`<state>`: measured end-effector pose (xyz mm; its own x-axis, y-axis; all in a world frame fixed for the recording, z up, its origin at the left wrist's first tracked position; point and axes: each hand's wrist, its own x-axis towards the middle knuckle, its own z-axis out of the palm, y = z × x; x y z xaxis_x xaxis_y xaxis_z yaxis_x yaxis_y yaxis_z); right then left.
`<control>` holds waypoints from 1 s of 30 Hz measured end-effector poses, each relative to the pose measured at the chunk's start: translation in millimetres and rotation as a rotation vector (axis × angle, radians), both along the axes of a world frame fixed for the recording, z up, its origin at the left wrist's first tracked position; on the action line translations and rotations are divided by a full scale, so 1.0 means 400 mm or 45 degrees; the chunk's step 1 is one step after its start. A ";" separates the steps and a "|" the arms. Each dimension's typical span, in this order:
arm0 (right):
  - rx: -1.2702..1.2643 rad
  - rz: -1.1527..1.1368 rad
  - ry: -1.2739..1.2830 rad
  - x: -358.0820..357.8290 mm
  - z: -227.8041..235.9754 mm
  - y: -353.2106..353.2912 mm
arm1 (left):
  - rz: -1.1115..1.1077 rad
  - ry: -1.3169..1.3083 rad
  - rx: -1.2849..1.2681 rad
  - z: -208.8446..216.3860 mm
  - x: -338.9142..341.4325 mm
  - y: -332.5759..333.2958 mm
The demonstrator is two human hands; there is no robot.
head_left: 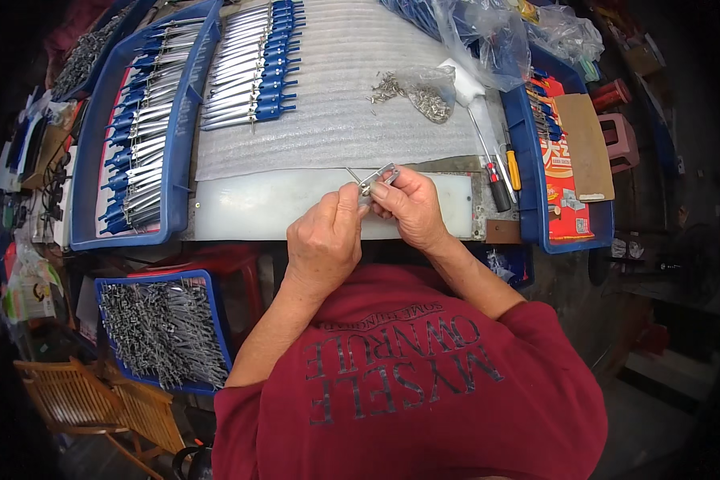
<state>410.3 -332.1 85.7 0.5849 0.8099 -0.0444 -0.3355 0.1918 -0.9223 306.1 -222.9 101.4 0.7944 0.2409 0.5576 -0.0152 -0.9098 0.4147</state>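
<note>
Over the front edge of the white board (256, 206), my left hand (330, 230) and my right hand (413, 206) are both closed on one small metal part (388, 170). It has a flat bracket-like piece and a thin rod crossing it, and its lower end is hidden by my fingertips. My hands nearly touch each other there. Beyond the board, a grey foam sheet (312, 104) carries a row of slim metal pieces with blue ends (268, 80). Small metal fasteners (386, 86) lie loose beside a clear bag (430, 102) holding more.
On the right lie a red-and-black screwdriver (498, 186) and a yellow-handled one (513, 168). A blue tray (180, 152) of blue-ended pieces stands left; another tray (602, 228) with cardboard stands right. Below left, a blue bin (216, 320) holds many metal parts near a wooden chair (68, 392).
</note>
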 end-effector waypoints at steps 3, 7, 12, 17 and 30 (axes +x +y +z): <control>-0.001 -0.028 -0.029 -0.015 0.012 0.012 | 0.000 -0.015 -0.012 -0.001 -0.001 0.001; -0.025 -0.114 -0.025 -0.030 0.017 0.021 | -0.018 -0.050 -0.043 -0.009 0.001 0.001; 0.005 -0.111 -0.009 -0.030 0.012 0.020 | -0.006 -0.047 -0.047 -0.012 -0.001 -0.002; -0.004 -0.145 -0.013 -0.034 0.014 0.023 | -0.010 -0.039 -0.043 -0.017 -0.001 -0.001; 0.002 -0.149 -0.074 -0.041 0.005 0.021 | -0.010 -0.053 -0.065 -0.018 -0.006 0.001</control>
